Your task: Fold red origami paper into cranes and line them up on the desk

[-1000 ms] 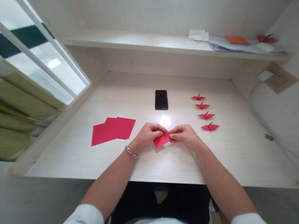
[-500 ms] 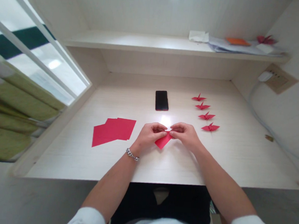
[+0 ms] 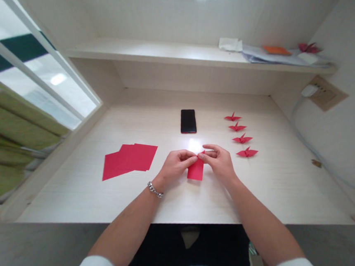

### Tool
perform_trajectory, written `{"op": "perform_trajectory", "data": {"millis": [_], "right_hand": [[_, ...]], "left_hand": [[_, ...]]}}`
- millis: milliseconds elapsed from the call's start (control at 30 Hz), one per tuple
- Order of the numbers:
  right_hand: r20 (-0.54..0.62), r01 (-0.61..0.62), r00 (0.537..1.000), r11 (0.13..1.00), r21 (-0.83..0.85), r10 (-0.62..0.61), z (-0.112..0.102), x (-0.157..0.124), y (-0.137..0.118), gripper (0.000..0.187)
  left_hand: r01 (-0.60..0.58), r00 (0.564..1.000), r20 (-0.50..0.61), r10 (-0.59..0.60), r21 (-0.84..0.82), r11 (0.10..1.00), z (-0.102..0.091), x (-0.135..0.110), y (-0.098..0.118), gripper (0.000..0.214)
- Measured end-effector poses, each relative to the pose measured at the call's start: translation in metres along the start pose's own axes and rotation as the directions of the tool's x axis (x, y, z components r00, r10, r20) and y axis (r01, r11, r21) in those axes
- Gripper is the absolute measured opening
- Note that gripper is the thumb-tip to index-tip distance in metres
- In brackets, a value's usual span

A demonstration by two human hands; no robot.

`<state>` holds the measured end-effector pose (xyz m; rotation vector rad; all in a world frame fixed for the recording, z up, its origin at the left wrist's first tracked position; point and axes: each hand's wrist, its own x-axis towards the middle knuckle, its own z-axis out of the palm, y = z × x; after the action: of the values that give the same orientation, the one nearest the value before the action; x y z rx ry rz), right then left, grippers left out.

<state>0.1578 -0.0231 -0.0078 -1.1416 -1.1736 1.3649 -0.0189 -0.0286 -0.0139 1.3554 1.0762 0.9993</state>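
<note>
A small folded piece of red paper (image 3: 195,171) is held up between my two hands just over the desk. My left hand (image 3: 177,165) pinches its upper left edge between thumb and fingers. On the other side, my right hand (image 3: 220,161) grips the top right corner, its thumb on the near face. The fingertips hide the paper's upper part. Several loose red paper sheets (image 3: 132,157) lie overlapped to the left of my left hand. Beyond my right hand, several folded red paper cranes (image 3: 246,152) stand in a slanted row.
A black phone (image 3: 189,121) lies on the desk (image 3: 79,190) behind my hands. Above it runs a shelf (image 3: 147,56) with papers (image 3: 255,56) and an orange piece (image 3: 276,50). A cable (image 3: 304,140) hangs from the wall socket (image 3: 326,94) at the right.
The red paper has turned, so its lower end now shows a straight edge instead of a corner. Some right-hand fingers have lifted away. The whole view has shifted slightly.
</note>
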Motion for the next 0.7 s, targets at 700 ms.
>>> {"op": "perform_trajectory", "data": {"millis": [700], "right_hand": [[0.013,0.008,1.0,0.998,-0.063,-0.007,-0.0016,0.0,0.0026,0.027]], "left_hand": [[0.042,0.999,0.025,-0.041,-0.02,0.999,0.0027,0.0004,0.0012,0.022]]}}
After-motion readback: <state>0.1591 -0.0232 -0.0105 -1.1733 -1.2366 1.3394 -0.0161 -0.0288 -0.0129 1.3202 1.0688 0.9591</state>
